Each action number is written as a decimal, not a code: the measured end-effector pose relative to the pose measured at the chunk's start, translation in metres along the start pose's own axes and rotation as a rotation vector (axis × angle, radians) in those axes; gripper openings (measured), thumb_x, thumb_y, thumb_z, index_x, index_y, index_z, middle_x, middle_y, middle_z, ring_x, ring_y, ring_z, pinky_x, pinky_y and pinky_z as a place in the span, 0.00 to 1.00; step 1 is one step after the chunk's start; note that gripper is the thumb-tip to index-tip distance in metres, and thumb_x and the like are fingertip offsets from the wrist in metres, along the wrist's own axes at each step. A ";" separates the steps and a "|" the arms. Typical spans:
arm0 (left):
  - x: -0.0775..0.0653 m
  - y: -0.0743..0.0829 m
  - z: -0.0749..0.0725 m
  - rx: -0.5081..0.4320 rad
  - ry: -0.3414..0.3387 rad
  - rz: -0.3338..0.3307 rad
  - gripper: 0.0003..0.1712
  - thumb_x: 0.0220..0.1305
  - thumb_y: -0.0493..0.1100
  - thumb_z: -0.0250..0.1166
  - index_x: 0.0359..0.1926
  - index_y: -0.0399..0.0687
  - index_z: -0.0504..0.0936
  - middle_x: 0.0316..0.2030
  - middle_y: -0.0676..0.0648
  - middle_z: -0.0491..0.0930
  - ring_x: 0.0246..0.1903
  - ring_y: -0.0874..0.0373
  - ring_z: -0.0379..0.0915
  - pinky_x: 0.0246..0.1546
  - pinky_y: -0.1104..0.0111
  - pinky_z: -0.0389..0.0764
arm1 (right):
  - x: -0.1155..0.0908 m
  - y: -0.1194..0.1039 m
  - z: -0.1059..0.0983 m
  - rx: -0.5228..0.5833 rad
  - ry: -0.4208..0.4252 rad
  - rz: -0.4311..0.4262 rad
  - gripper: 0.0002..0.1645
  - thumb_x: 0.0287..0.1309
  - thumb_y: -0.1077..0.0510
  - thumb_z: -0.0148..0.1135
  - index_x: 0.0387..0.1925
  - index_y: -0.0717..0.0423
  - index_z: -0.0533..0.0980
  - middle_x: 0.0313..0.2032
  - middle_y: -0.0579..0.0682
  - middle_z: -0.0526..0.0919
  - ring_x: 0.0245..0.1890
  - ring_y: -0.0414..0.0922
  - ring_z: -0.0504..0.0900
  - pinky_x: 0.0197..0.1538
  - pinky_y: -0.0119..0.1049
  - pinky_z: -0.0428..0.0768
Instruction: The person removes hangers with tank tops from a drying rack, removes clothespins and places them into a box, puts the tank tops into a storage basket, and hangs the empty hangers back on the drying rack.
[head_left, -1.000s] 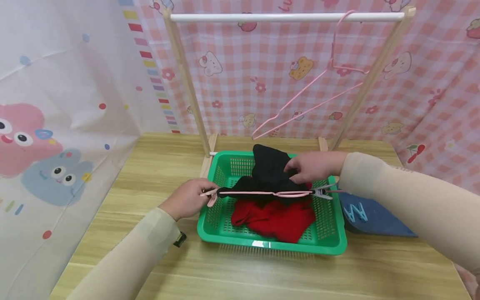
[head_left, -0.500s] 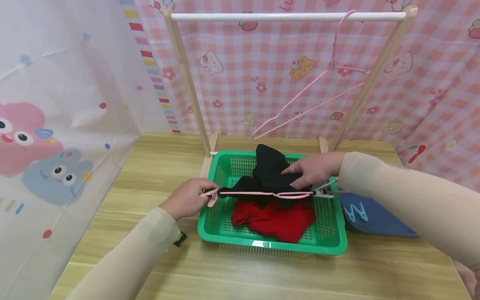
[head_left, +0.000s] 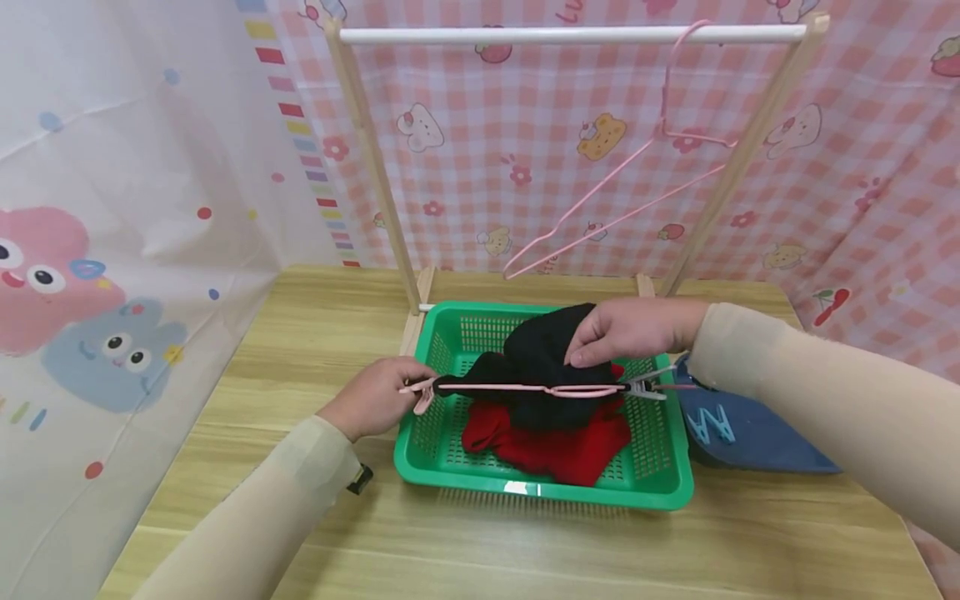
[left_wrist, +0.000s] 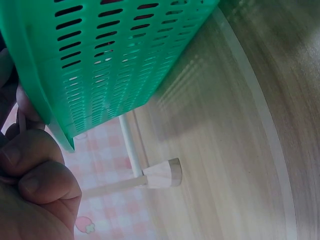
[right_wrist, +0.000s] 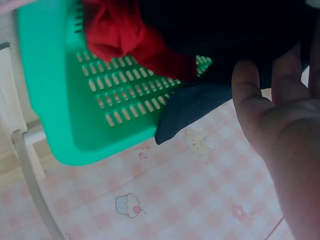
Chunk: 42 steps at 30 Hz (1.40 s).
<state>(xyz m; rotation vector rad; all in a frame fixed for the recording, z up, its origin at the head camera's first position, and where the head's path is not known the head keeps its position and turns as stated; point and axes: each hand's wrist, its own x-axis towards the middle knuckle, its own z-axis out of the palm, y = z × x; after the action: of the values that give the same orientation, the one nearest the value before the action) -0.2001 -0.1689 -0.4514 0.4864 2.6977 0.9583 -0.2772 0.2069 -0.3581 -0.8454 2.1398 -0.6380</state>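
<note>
Between the two hands: one green basket (head_left: 600, 497), set on the wooden surface (head_left: 330, 325), apparently so that everything above it falls inside its rim.

Left hand (head_left: 378, 396): fingers curled, pinching the near end of a pink hanger (head_left: 491, 386) beside a pink clip (head_left: 424, 398); holding it by the tip seems to keep its length level over the basket and its middle free.

Right hand (head_left: 633, 327): thumb and fingertips brought together on black cloth (head_left: 551, 342), a pinch that probably lifts or straightens the fold; the cloth lies at the hanger, just left of this hand and below it.

At the hanger's other end, just below the right hand: one grey clip (head_left: 647, 385), presumably fixing the cloth there.

Beneath both hands, in the basket: red cloth (head_left: 555, 450), bunched.

Beyond both hands: one wooden rack (head_left: 375, 167) with white rail (head_left: 525, 35); a second pink hanger (head_left: 663, 108) hooked on it, likely for safekeeping.

Nearer the body than the right hand, beneath its forearm: a dark-blue flat item (head_left: 765, 446) carrying light-blue clips (head_left: 725, 427), seemingly kept within reach.
</note>
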 end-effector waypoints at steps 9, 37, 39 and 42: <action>-0.001 -0.001 -0.002 -0.015 -0.016 0.038 0.13 0.76 0.41 0.57 0.41 0.52 0.89 0.34 0.55 0.83 0.37 0.58 0.77 0.46 0.61 0.76 | -0.005 -0.008 0.006 0.060 -0.083 -0.059 0.12 0.76 0.56 0.59 0.46 0.56 0.86 0.37 0.46 0.84 0.44 0.42 0.76 0.54 0.37 0.77; -0.002 0.002 -0.005 -0.108 -0.065 -0.019 0.12 0.73 0.39 0.56 0.34 0.51 0.85 0.34 0.51 0.79 0.34 0.55 0.72 0.37 0.62 0.73 | -0.023 -0.002 0.002 0.039 0.253 0.106 0.31 0.79 0.47 0.55 0.74 0.59 0.69 0.70 0.60 0.76 0.71 0.60 0.74 0.71 0.62 0.72; -0.003 0.002 -0.006 -0.128 -0.062 -0.026 0.11 0.72 0.38 0.56 0.34 0.49 0.84 0.33 0.50 0.78 0.32 0.56 0.70 0.36 0.63 0.72 | -0.026 -0.001 0.000 0.046 0.285 0.106 0.31 0.78 0.47 0.57 0.73 0.57 0.71 0.67 0.58 0.79 0.70 0.59 0.75 0.71 0.62 0.72; -0.003 0.003 -0.008 -0.140 -0.057 -0.030 0.11 0.73 0.39 0.56 0.35 0.48 0.84 0.30 0.50 0.75 0.29 0.57 0.66 0.35 0.64 0.70 | -0.030 0.001 -0.001 0.061 0.320 0.114 0.29 0.78 0.46 0.58 0.71 0.55 0.73 0.64 0.57 0.82 0.67 0.58 0.78 0.70 0.62 0.73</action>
<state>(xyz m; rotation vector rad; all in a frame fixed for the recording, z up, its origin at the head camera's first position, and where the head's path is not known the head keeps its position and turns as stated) -0.1998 -0.1722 -0.4427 0.4367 2.5579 1.0979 -0.2629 0.2299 -0.3445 -0.6157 2.4199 -0.8191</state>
